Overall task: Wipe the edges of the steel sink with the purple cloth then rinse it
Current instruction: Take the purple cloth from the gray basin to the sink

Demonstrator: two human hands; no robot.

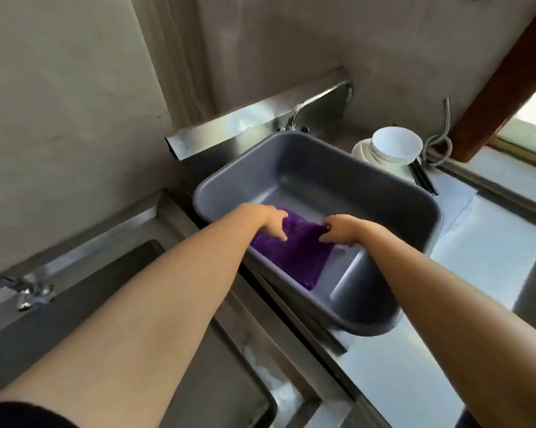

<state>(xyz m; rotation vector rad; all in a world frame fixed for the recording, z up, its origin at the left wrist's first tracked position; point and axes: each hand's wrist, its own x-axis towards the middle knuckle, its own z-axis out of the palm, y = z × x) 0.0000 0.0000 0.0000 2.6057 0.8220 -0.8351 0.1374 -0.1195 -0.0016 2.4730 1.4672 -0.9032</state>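
Two hands, left hand [273, 222] and right hand [337, 231], pinch purple cloth [294, 253] inside grey basin [415, 211]; best lifted taut, both corners level.

White bowls [396, 145] stacked on plates at worktop [489, 242] back right, dark chopsticks [424, 180] leaning beside them. Grey knotted hose [439, 143] behind. Second tap [28, 291] at left. Wooden window frame [504, 75] upper right.
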